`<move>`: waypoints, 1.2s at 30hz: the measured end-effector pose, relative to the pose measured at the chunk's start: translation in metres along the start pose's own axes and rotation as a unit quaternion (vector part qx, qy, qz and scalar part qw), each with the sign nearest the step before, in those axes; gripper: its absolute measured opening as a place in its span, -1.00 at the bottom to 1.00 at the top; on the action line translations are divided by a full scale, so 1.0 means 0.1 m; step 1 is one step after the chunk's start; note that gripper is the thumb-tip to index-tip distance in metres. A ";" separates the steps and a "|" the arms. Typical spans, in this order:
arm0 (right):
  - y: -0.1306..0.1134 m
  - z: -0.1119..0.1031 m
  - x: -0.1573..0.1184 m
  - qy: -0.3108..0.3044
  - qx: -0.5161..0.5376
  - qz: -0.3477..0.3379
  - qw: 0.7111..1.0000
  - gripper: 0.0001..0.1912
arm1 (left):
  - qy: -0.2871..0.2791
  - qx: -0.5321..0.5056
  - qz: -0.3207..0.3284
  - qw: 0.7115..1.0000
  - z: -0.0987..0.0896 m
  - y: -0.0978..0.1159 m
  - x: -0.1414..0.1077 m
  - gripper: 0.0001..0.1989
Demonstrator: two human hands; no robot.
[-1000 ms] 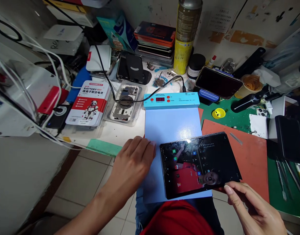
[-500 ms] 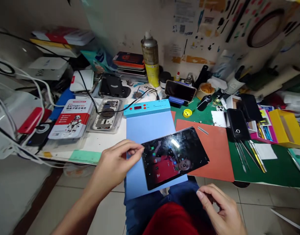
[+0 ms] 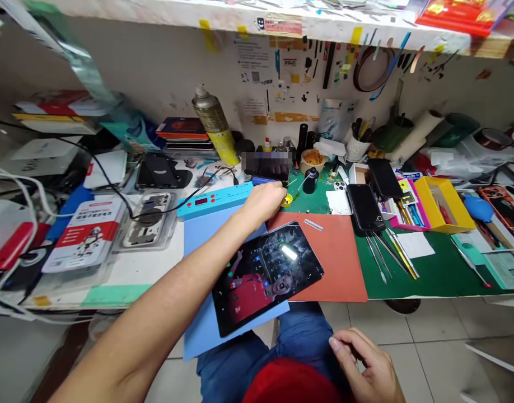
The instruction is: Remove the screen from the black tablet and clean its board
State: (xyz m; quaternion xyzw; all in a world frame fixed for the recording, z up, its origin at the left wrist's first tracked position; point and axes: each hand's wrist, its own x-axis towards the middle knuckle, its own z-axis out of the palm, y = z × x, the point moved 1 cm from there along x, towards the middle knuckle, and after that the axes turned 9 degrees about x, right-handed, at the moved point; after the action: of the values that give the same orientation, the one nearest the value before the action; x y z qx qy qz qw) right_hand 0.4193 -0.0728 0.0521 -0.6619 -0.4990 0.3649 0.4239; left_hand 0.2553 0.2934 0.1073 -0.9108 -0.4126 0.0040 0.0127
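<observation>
A tablet [image 3: 257,291] with a lit screen lies tilted across a blue sheet and an orange mat. My left hand [image 3: 267,200] reaches over it to the back of the bench, beside a small yellow cap [image 3: 286,200]. Its fingers are pressed together; a thin pale stick [image 3: 289,183] shows by the fingertips, but I cannot tell whether they hold it. Over the floor in front of the bench, my right hand [image 3: 366,361] is loosely closed, thumb against index finger, with nothing visible in it.
A turquoise device with a display [image 3: 217,200] sits at the head of the blue sheet [image 3: 198,240]. Tweezers [image 3: 378,257] and a black phone [image 3: 365,207] lie right of the orange mat [image 3: 345,263]. A spray can [image 3: 217,123] stands behind; a shelf [image 3: 156,17] overhangs.
My left hand has moved from the tablet's left edge forward to the yellow cap. The view has tilted up and turned right; my right hand keeps its curled pose.
</observation>
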 end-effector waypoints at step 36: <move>-0.54 0.21 0.94 0.214 -0.129 0.219 0.943 -0.29 | 0.230 -0.219 -0.182 0.930 0.43 -0.18 -3.12 -0.67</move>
State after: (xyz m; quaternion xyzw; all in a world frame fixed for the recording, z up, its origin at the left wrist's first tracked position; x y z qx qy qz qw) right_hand 0.4034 0.0304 0.0885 -0.8662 -0.2822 0.2311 0.3416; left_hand 0.0354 0.0715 0.0638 -0.7759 -0.5480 -0.2986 -0.0923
